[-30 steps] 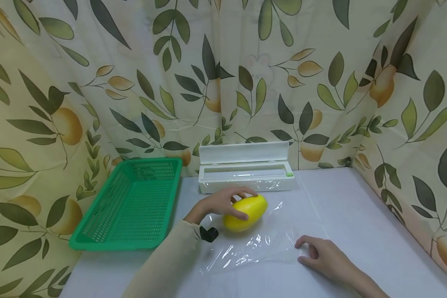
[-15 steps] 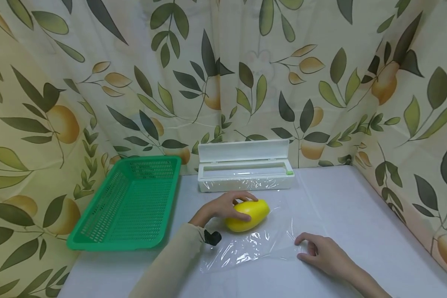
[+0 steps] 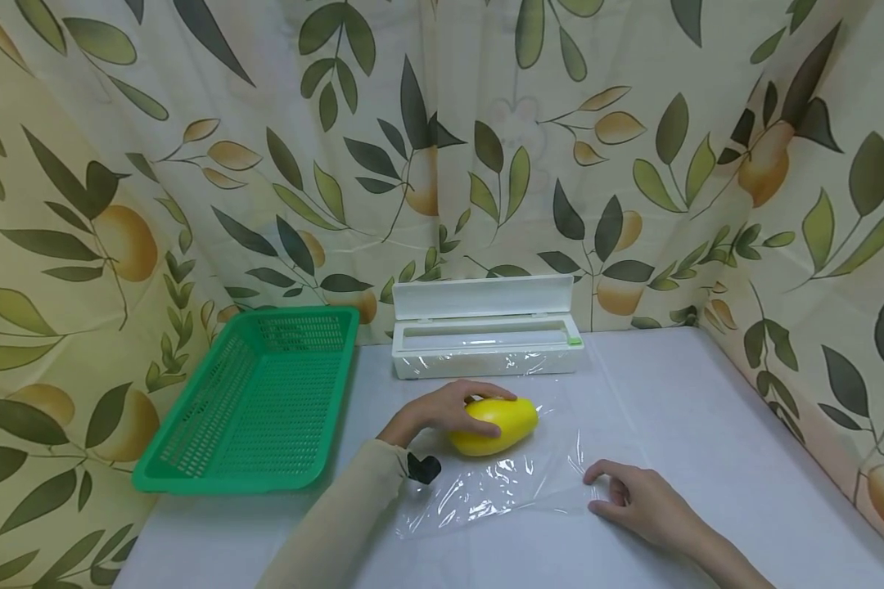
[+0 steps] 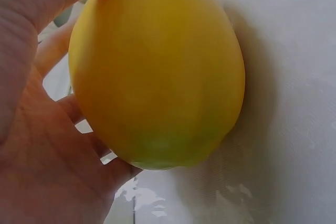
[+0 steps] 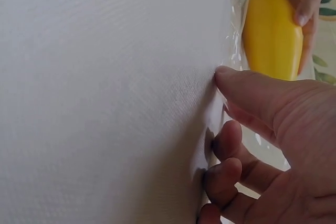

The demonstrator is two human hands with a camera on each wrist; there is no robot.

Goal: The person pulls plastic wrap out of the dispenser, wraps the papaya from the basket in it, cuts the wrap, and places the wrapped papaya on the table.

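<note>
My left hand (image 3: 449, 411) grips a smooth yellow papaya (image 3: 507, 422), thumb on the near side and fingers over the far side. The papaya lies slanted over a sheet of clear cling film (image 3: 486, 493) spread on the white table. In the left wrist view, the end of the papaya (image 4: 163, 77) facing the camera is tinged green at one side. My right hand (image 3: 644, 505) holds the film's right edge between thumb and curled fingers, low at the tabletop. In the right wrist view the thumb (image 5: 252, 90) reaches down to the white surface, and the other fingers are bent.
A green plastic basket (image 3: 246, 483) stands at the left. Behind the papaya is a white cling film box (image 3: 486, 362), its lid (image 3: 482, 298) raised and a roll inside. Leaf-and-fruit patterned curtains (image 3: 442, 164) enclose the back and sides of the table (image 3: 656, 393).
The left hand has shifted the papaya slightly to the right and toward me, turning it more level across the film. The right hand has stayed at the film's edge.
</note>
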